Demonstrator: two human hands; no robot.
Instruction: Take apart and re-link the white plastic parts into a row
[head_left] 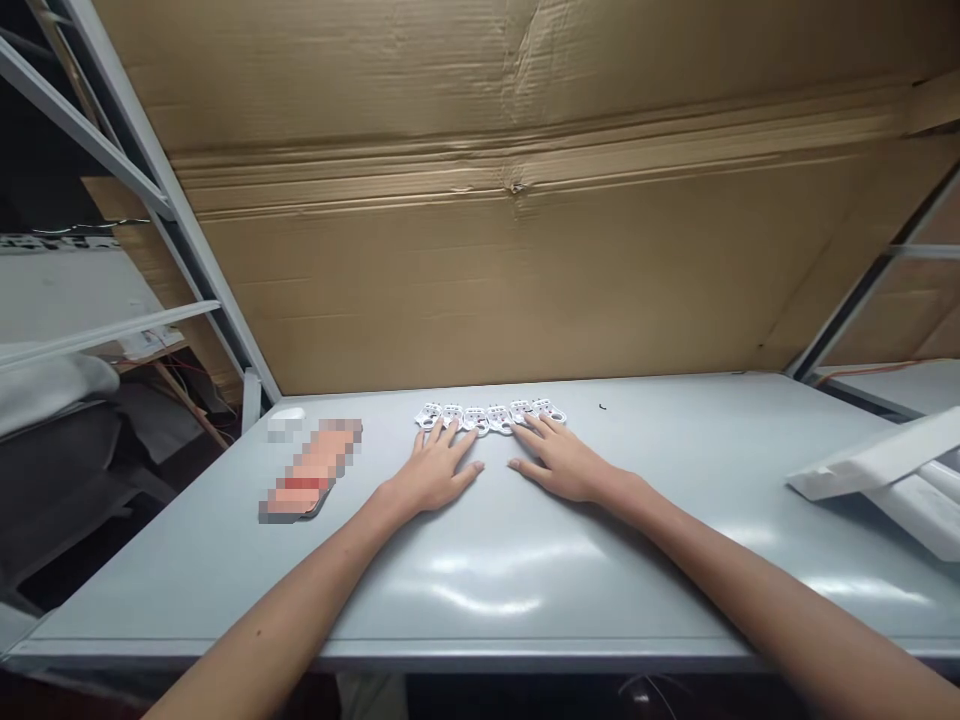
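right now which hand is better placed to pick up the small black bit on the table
Probably the right hand: it lies toward the right end of the row of white pieces, and the small black bit lies beyond that end. The left hand is farther off.

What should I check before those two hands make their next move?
1. Left hand in place: ok, palm down, fingers spread, fingertips at the row.
2. Right hand in place: ok, also palm down, fingertips at the row's other end.
3. White pieces lined up: ok, side by side in a slightly wavy row.
4. White pieces joined together: cannot tell, too small to see.
5. Pixelated orange item out of the way: ok, lying apart, left of the left hand.
6. No stray bits: not ok, a small dark bit lies on the table.
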